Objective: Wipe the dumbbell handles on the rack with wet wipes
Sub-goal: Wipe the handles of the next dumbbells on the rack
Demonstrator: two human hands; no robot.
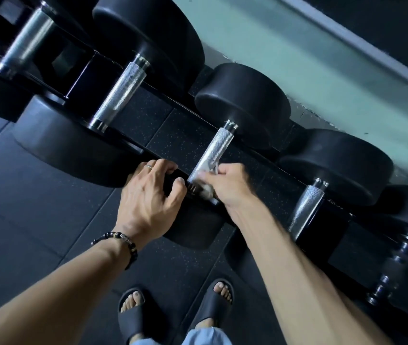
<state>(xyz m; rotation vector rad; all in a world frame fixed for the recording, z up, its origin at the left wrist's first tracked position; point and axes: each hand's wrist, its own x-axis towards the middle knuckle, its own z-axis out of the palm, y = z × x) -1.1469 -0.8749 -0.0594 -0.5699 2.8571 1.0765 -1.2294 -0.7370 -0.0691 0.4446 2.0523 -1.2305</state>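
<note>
Seen from the head camera, looking down at a rack of black dumbbells running from ten o'clock to four o'clock. Middle dumbbell's knurled steel handle at the centre of the view, pointing from one o'clock down to seven o'clock. Right hand curled around the handle's near end, fingers pinching a crumpled white wet wipe against the metal; wipe bunched between fingers and handle, partly hidden by the hand. Left hand just beside it at nine o'clock, fingers bent and spread over the near black head of the same dumbbell, gripping its top edge; ring on one finger, beaded bracelet at the wrist. Neighbouring handles untouched: one toward eleven o'clock, another toward three o'clock, a third far up at ten o'clock. Dark speckled floor below, two feet in dark slides at six o'clock. Pale wall behind the rack toward one o'clock.
</note>
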